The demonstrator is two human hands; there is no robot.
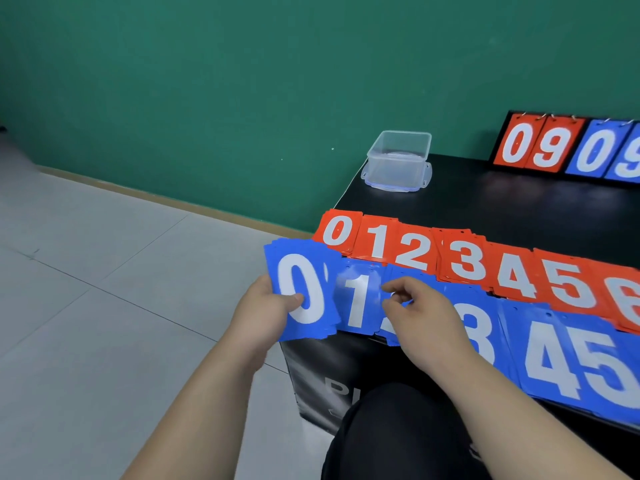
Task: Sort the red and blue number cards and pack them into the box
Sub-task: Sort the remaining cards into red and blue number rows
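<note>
Your left hand (273, 306) grips the blue 0 stack (301, 289); your right hand (419, 317) pinches a blue card (415, 276) at its three o'clock. The clear box (398, 161) stands at twelve o'clock, beyond the red cards (446, 251)

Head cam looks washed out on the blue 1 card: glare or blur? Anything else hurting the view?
Head view: glare, a pale sheen across the top of the blue 1 card, digit legible. Head view: the right hand hides the next card's number, its fingertips smeared. Head view: wide-angle stretch swells the blue 4 card near the right edge; the clear box looks sharp.
</note>
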